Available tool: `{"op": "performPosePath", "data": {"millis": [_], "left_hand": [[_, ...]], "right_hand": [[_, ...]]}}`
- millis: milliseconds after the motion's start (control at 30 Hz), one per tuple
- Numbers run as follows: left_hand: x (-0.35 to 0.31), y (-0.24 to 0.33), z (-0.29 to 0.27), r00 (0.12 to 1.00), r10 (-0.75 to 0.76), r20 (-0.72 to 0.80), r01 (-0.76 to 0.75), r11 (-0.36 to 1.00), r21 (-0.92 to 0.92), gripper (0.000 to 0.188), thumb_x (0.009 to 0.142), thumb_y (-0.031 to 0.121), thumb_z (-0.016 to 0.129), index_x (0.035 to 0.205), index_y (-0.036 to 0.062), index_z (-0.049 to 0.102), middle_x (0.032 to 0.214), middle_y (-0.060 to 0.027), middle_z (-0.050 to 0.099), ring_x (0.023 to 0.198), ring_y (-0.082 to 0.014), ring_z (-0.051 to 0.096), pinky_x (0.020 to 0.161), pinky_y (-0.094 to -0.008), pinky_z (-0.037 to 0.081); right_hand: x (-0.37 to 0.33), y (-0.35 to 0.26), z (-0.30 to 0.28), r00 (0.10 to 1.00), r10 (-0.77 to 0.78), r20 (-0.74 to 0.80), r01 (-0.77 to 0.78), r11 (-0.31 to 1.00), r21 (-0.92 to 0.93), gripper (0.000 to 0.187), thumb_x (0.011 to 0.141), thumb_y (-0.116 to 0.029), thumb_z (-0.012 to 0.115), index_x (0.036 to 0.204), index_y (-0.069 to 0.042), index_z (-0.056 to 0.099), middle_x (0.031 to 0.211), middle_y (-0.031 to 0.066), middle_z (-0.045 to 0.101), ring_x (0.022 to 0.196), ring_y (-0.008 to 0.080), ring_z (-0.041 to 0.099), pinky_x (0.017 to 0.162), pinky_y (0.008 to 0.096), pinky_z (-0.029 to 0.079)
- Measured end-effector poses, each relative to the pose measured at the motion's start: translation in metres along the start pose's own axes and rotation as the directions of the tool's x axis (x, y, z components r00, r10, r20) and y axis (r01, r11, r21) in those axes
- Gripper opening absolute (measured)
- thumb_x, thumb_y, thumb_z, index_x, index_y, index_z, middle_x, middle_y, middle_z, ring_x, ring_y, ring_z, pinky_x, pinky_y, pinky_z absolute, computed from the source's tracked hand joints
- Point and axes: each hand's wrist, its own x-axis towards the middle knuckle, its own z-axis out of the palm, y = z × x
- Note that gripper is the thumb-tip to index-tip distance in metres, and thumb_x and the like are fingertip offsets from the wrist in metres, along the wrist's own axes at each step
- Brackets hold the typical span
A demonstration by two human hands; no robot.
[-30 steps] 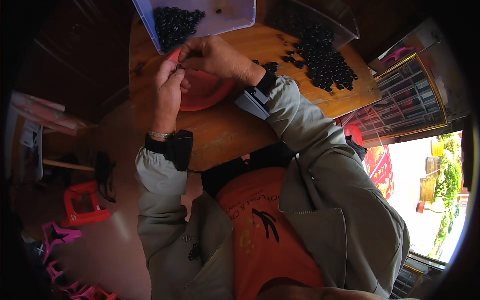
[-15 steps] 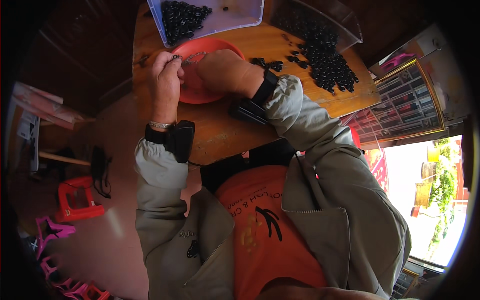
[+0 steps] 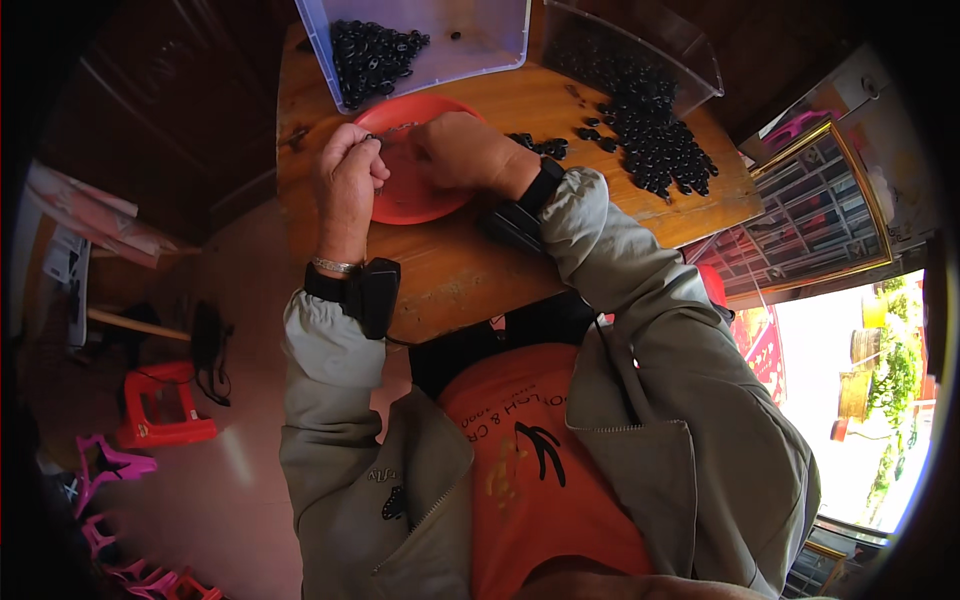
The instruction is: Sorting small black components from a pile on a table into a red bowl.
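Note:
A shallow red plastic basin (image 3: pixel 405 208) rests on the wooden table, and both my hands are over it. At its left rim my left hand (image 3: pixel 348 180) is closed, pinching a small black piece (image 3: pixel 373 139) between thumb and forefinger. My right hand (image 3: pixel 470 150) is curled over the basin's right side. Its fingertips are turned away and mostly hidden, so what they hold cannot be made out. Small silvery bits (image 3: pixel 402 126) show between the hands, too small to name.
A pale translucent bin (image 3: pixel 470 45) with black oval pieces (image 3: pixel 375 60) stands behind the basin. To the right, a clear tipped container (image 3: pixel 700 75) spills a heap of similar pieces (image 3: pixel 665 155) onto the table (image 3: pixel 450 290). A few more (image 3: pixel 540 146) lie by my right wrist.
The whole view has shifted slightly, so table and hands sit a little lower and to the right. The black piece has turned in my left fingers; the silvery bits show less.

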Motion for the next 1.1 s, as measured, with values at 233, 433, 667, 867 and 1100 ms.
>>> {"op": "performPosePath", "data": {"millis": [233, 433, 667, 867, 1100], "left_hand": [[-0.001, -0.002, -0.001, 0.998, -0.049, 0.041, 0.046, 0.997, 0.066, 0.013, 0.088, 0.013, 0.047, 0.080, 0.0053, 0.055, 0.064, 0.0006, 0.052, 0.058, -0.0075, 0.051, 0.053, -0.0193, 0.041], [-0.003, 0.010, 0.000, 0.998, -0.024, -0.051, 0.027, 0.998, 0.057, 0.014, 0.088, 0.014, 0.048, 0.081, 0.0050, 0.055, 0.065, 0.0008, 0.052, 0.059, -0.0078, 0.053, 0.055, -0.0198, 0.042], [0.004, 0.001, -0.012, 0.996, 0.007, -0.088, -0.005, 0.999, 0.032, 0.012, 0.088, 0.013, 0.050, 0.082, 0.0047, 0.056, 0.066, 0.0005, 0.053, 0.060, -0.0081, 0.054, 0.055, -0.0202, 0.042], [0.004, 0.003, -0.011, 0.989, 0.017, -0.149, -0.019, 1.000, -0.013, 0.011, 0.087, 0.011, 0.051, 0.080, 0.0048, 0.056, 0.061, 0.0006, 0.052, 0.054, -0.0057, 0.049, 0.051, -0.0186, 0.040], [0.002, 0.008, -0.008, 0.989, 0.038, -0.143, -0.041, 0.999, -0.013, 0.012, 0.086, 0.011, 0.053, 0.077, 0.0048, 0.057, 0.060, 0.0010, 0.052, 0.053, -0.0056, 0.049, 0.050, -0.0182, 0.039]], "right_hand": [[-0.003, 0.026, -0.003, 0.996, 0.037, -0.080, -0.029, 0.995, 0.101, 0.016, 0.072, -0.017, 0.059, 0.081, -0.005, 0.062, 0.076, 0.0164, 0.063, 0.076, 0.0356, 0.061, 0.069, 0.0421, 0.048], [-0.010, 0.032, -0.015, 0.992, 0.040, -0.121, -0.025, 0.992, 0.126, 0.018, 0.074, -0.016, 0.058, 0.086, -0.005, 0.066, 0.081, 0.0165, 0.064, 0.079, 0.0345, 0.061, 0.070, 0.0413, 0.048], [-0.009, 0.031, -0.011, 0.986, 0.013, -0.167, -0.006, 0.999, 0.046, 0.019, 0.076, -0.016, 0.059, 0.088, -0.006, 0.067, 0.084, 0.0155, 0.065, 0.081, 0.0339, 0.061, 0.072, 0.0404, 0.049], [0.000, 0.022, -0.003, 0.991, -0.022, -0.130, 0.022, 1.000, -0.001, 0.020, 0.077, -0.018, 0.059, 0.091, -0.009, 0.068, 0.086, 0.0144, 0.065, 0.082, 0.0326, 0.062, 0.073, 0.0409, 0.049], [0.018, 0.015, 0.015, 0.998, -0.041, -0.038, 0.038, 0.996, -0.079, 0.019, 0.078, -0.018, 0.058, 0.093, -0.013, 0.069, 0.089, 0.0132, 0.065, 0.083, 0.0315, 0.062, 0.075, 0.0402, 0.049]]}}
